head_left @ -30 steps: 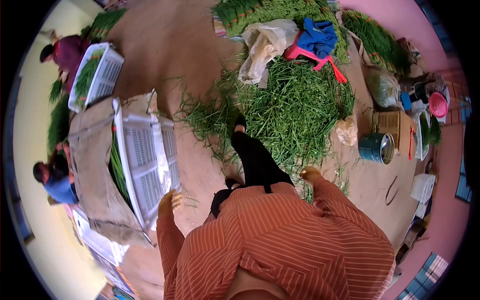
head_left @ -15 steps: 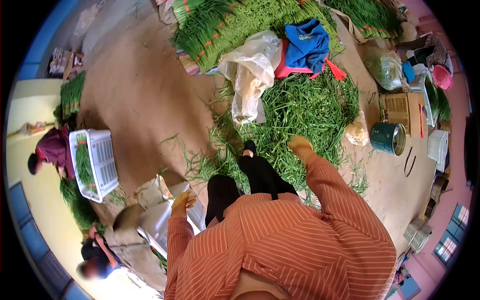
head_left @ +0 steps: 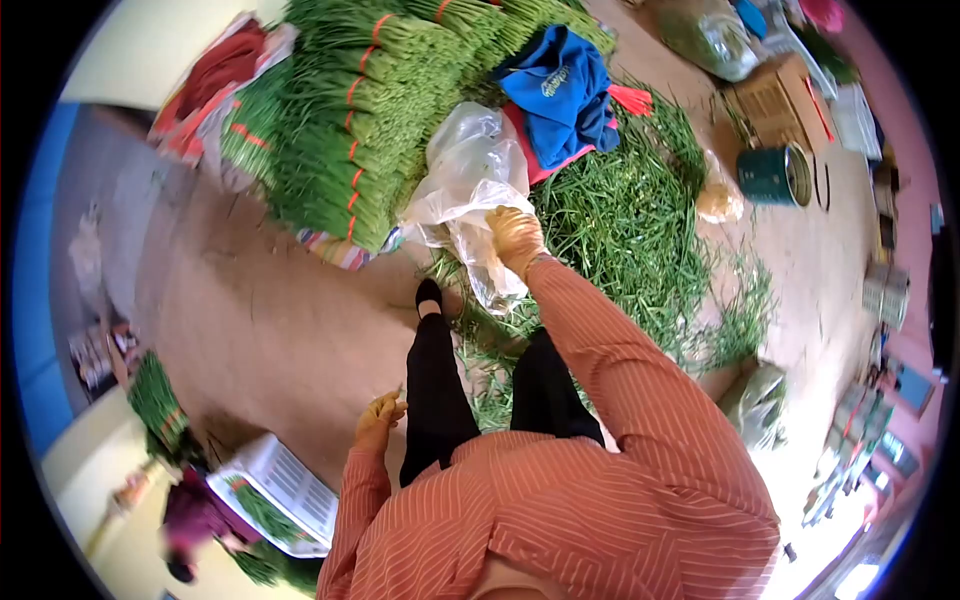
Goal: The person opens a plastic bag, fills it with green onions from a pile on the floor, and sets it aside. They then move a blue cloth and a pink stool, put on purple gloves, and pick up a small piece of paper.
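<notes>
Crouching at the lower left edge, another person, blurred, is beside a white crate [head_left: 285, 485] that holds some green stalks. Just right of it, the left hand [head_left: 379, 421] hangs at the person's side over bare brown floor, near the left leg. Its fingers are curled in together, and whether anything is pinched in them cannot be told.

Further up, tied bundles of green stalks [head_left: 345, 120] lie stacked in rows, bound with orange bands. The clear plastic bag [head_left: 462, 165] lies crumpled against the right edge of these bundles, at the near side of the loose greens. The right hand [head_left: 514, 238] is stretched out in its striped sleeve and rests on the bag's lower part. Its fingers are bent and closed on the plastic, and a flap of the bag hangs below the hand.

Behind the bag, a blue cloth [head_left: 560, 85] lies over something red. A heap of loose greens [head_left: 630, 225] spreads to the right. Beyond it a green can [head_left: 770, 176] lies on its side, near a cardboard box [head_left: 780, 95].
</notes>
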The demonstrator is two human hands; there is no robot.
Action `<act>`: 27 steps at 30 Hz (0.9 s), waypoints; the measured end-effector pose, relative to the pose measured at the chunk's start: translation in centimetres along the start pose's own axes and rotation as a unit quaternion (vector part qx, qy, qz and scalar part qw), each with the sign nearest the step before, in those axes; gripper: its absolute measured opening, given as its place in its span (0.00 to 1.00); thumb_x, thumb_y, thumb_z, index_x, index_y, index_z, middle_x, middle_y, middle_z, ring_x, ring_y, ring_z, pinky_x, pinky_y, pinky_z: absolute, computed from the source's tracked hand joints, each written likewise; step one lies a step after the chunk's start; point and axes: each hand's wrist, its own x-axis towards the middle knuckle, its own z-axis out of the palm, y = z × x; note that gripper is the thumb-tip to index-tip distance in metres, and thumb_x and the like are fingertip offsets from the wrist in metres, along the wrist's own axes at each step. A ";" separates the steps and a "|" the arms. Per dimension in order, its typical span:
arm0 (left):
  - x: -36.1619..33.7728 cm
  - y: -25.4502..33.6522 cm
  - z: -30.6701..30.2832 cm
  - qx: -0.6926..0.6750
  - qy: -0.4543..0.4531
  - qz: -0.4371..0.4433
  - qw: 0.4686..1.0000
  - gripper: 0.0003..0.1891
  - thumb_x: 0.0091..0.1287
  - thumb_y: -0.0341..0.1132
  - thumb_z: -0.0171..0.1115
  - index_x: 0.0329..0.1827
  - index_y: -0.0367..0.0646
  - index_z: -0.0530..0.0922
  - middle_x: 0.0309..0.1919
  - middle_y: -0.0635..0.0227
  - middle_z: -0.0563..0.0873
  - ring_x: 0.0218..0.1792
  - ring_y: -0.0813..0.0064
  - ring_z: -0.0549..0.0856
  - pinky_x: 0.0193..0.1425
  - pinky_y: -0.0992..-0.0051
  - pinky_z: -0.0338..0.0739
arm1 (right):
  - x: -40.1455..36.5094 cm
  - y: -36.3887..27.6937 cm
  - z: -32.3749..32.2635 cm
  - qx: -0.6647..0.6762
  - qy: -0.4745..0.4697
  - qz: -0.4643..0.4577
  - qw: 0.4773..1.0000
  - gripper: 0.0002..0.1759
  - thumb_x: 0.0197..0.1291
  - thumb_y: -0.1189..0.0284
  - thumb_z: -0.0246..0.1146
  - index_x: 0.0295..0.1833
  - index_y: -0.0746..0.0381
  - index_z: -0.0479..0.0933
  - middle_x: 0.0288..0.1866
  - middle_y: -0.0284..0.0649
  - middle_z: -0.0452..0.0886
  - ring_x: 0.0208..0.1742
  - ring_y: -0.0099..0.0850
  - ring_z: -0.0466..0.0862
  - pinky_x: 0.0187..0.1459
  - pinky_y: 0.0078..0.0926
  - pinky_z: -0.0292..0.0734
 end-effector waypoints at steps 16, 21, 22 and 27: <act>10.1 13.6 4.0 0.353 0.041 0.342 0.870 0.32 0.57 0.37 0.60 0.65 0.39 0.60 0.62 0.55 0.65 0.62 0.67 0.67 0.62 0.71 0.62 | 2.9 -4.5 10.3 -0.183 0.146 0.029 0.972 0.07 0.45 0.70 0.53 0.25 0.62 0.73 0.18 0.41 0.69 0.20 0.35 0.69 0.21 0.32 0.63; 8.1 17.9 8.6 0.530 0.061 0.522 0.665 0.39 0.53 0.36 0.62 0.68 0.38 0.54 0.63 0.52 0.62 0.63 0.61 0.64 0.63 0.67 0.60 | -8.0 -10.1 0.0 0.040 0.209 -0.137 0.968 0.06 0.45 0.68 0.53 0.26 0.59 0.69 0.16 0.35 0.63 0.18 0.33 0.68 0.19 0.31 0.64; 7.6 17.8 8.8 0.548 0.042 0.583 0.598 0.38 0.53 0.37 0.61 0.67 0.38 0.56 0.59 0.52 0.68 0.59 0.58 0.68 0.61 0.66 0.62 | -9.8 -10.7 -2.0 0.040 0.210 -0.121 0.969 0.06 0.45 0.68 0.53 0.26 0.59 0.69 0.16 0.35 0.63 0.18 0.33 0.68 0.19 0.31 0.64; -0.8 21.8 11.6 0.573 -0.098 0.431 0.690 0.30 0.59 0.38 0.57 0.64 0.37 0.62 0.42 0.62 0.81 0.37 0.67 0.80 0.45 0.71 0.72 | -15.0 -9.1 -9.4 0.171 0.317 0.028 0.932 0.06 0.46 0.68 0.56 0.30 0.57 0.71 0.22 0.35 0.65 0.34 0.36 0.74 0.33 0.33 0.71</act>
